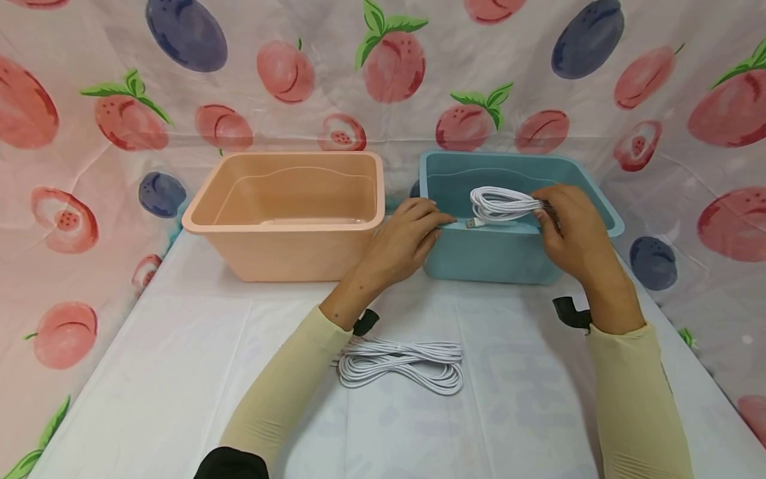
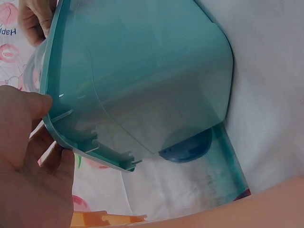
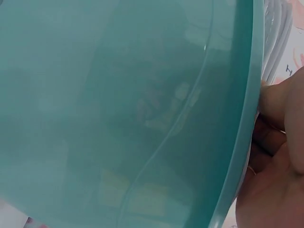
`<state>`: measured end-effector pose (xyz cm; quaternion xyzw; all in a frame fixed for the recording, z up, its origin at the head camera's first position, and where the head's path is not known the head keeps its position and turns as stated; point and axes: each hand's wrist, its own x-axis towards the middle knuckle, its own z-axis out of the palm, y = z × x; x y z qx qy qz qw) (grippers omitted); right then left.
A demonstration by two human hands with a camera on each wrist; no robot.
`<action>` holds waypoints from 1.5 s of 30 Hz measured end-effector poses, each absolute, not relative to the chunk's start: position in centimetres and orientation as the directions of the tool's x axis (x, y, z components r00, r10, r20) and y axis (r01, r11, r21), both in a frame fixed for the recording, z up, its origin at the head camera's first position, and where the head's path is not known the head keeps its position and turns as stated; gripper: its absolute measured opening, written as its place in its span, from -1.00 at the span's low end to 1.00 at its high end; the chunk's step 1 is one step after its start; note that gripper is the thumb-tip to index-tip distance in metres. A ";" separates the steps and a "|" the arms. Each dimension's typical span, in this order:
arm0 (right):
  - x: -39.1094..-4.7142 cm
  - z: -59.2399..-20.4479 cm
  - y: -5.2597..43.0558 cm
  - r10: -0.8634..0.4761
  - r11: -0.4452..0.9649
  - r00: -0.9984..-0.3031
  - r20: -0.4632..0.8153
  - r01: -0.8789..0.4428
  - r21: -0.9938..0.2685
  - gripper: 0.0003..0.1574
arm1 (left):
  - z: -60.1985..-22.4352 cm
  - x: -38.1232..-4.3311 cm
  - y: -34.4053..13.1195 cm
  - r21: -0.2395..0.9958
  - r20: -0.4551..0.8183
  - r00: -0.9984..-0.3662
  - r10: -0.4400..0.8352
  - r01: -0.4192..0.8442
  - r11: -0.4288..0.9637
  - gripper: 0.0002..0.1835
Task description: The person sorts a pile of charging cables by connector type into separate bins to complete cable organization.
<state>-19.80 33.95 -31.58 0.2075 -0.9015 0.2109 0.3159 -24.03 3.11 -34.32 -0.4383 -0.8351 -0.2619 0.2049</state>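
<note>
My right hand (image 1: 572, 229) holds a coiled white USB cable (image 1: 501, 203) at one end of its bundle, just over the front rim of a blue-green plastic bin (image 1: 491, 256). A USB plug (image 1: 475, 223) sticks out at the coil's left end. With thumb and fingers, my left hand (image 1: 407, 236) grips the bin's rim at the front left corner. The left wrist view shows the thumb against the lip (image 2: 46, 102) and the other fingers bent near the corner. In the right wrist view the bin wall hides most of the cable, and part of the coil (image 3: 278, 38) shows beyond the rim.
A peach-coloured bin (image 1: 287, 256) stands left of the blue-green one, close to my left hand. Another bundled white cable (image 1: 401, 366) lies on the white tabletop (image 1: 509, 399) in front, beside my left forearm. Behind the bins hangs a fruit-print cloth (image 1: 239, 80).
</note>
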 end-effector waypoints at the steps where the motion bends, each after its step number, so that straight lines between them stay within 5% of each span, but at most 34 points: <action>1: -19.8 -31.6 34.0 -0.235 0.828 -0.717 0.656 -0.501 -0.251 -0.74 | -34.3 -24.0 3.1 0.258 0.573 -0.531 0.624 0.840 0.478 -0.68; 27: -20.3 -31.3 33.9 -0.278 0.798 -0.759 0.589 -0.524 -0.298 -0.66 | -34.3 -24.3 3.3 0.260 0.577 -0.527 0.625 0.843 0.471 -0.69; 45: -19.4 -30.9 31.4 -0.408 0.752 -0.709 0.575 -0.618 -0.229 -0.49 | -34.3 -24.4 3.3 0.251 0.582 -0.524 0.621 0.843 0.476 -0.69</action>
